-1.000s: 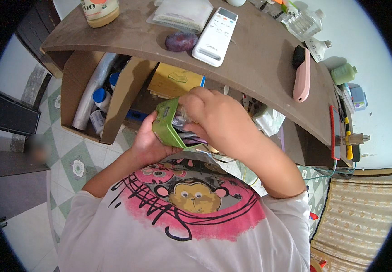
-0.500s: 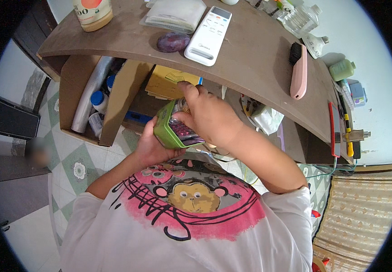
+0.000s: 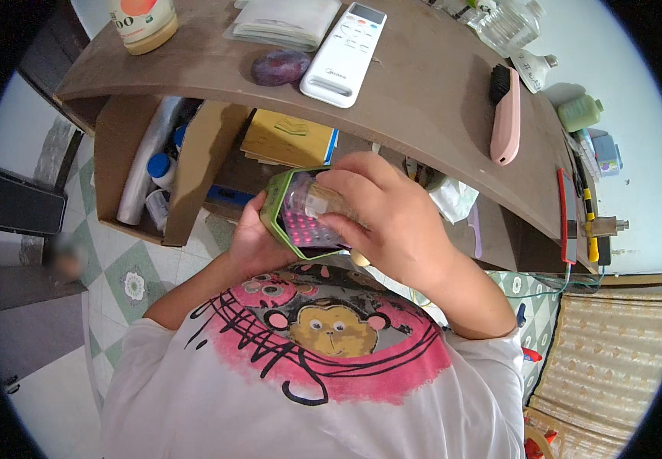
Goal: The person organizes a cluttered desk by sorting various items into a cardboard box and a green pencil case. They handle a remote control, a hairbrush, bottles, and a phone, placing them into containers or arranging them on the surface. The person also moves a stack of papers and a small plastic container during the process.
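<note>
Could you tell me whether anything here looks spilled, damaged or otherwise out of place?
Nothing stands out. The left hand holds the green box tilted, the right hand reaches into it, and nothing has spilled. The remote and pink brush lie flat on the shelf.

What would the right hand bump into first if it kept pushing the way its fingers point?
Probably the pink blister pack inside the green tin that the left hand holds. The right hand already reaches in; depth is unclear.

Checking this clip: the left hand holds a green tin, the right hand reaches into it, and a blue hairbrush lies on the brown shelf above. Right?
Not quite. In the head view the hairbrush is pink, not blue. The rest holds: left hand holds the green tin, right hand reaches into it, below the brown shelf.
</note>
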### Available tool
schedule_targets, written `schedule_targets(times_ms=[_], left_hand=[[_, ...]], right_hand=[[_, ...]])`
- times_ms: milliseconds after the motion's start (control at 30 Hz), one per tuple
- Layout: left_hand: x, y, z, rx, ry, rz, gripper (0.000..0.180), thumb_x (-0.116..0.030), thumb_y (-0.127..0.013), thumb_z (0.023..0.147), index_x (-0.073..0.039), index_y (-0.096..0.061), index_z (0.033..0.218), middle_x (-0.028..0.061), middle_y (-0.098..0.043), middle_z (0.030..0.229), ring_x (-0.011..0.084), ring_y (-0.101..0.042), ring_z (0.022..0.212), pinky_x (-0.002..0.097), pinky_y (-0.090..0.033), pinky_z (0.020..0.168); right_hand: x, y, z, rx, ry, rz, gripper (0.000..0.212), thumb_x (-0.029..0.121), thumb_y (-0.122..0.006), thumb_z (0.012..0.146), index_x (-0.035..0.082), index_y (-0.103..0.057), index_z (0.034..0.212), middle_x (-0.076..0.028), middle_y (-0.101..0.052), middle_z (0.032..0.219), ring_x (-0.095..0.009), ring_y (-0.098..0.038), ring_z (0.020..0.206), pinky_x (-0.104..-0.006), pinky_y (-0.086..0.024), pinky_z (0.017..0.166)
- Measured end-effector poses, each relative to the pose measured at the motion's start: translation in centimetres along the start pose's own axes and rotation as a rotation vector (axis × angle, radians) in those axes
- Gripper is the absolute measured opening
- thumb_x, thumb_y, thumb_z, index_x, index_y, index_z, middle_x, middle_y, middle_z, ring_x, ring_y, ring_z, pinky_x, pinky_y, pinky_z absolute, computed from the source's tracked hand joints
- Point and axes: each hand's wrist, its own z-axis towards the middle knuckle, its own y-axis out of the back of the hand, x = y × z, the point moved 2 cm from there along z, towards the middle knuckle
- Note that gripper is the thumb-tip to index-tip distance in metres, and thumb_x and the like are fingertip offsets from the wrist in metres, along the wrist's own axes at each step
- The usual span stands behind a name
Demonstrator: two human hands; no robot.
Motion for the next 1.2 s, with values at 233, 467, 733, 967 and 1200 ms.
schedule_targets(times_ms=[233,467,733,967,1200], left_hand=[[-0.3,1.7,0.0,-0.002,0.128,0.088,0.064,-0.058,-0.024,0.089,-0.015,-0.046,0.132,0.0092,-0.051,0.13,0.0272,-0.047,0.121,0.0493,-0.034,0.103],[-0.2,0.6,0.5,-0.247,0.029,0.016,0.068,-0.062,-0.025,0.088,-0.017,-0.045,0.133,0.0094,-0.051,0.13,0.0283,-0.05,0.117,0.0514,-0.042,0.094],[-0.9,2.1,-0.2,-0.157,0.062,-0.034,0.072,-0.065,-0.029,0.086,-0.015,-0.044,0.134,0.0113,-0.049,0.132,0.0297,-0.049,0.118,0.0494,-0.041,0.095],[-0.9,2.8,-0.4,-0.231,0.044,-0.003,0.073,-0.065,-0.032,0.085,-0.013,-0.042,0.135,0.0112,-0.046,0.135,0.0282,-0.047,0.121,0.048,-0.038,0.1],[-1.1,5.4,-1.3,-0.231,0.097,-0.02,0.072,-0.066,-0.035,0.084,-0.014,-0.043,0.134,0.0136,-0.047,0.133,0.0313,-0.049,0.116,0.0488,-0.039,0.097]], right_hand=[[-0.6,-0.4,0.6,0.114,-0.15,-0.078,0.041,0.021,-0.074,0.072,0.005,-0.058,0.107,-0.013,-0.059,0.1,-0.033,-0.061,0.087,-0.0395,-0.05,0.073],[-2.5,-0.7,0.1,0.236,-0.297,-0.068,0.043,0.015,-0.073,0.072,0.004,-0.057,0.11,-0.015,-0.06,0.099,-0.032,-0.061,0.087,-0.0363,-0.049,0.076],[-1.9,-0.1,-0.3,0.056,-0.308,0.013,0.041,0.016,-0.07,0.072,0.005,-0.054,0.108,-0.02,-0.059,0.093,-0.038,-0.06,0.084,-0.0423,-0.048,0.073],[-2.0,-0.6,0.1,0.062,-0.408,0.145,0.039,0.016,-0.069,0.074,0.004,-0.053,0.108,-0.022,-0.059,0.095,-0.038,-0.06,0.086,-0.0417,-0.048,0.073],[-2.5,-1.3,-0.2,-0.023,-0.344,0.218,0.035,0.014,-0.068,0.075,0.004,-0.056,0.106,-0.019,-0.06,0.094,-0.033,-0.061,0.086,-0.0377,-0.049,0.074]])
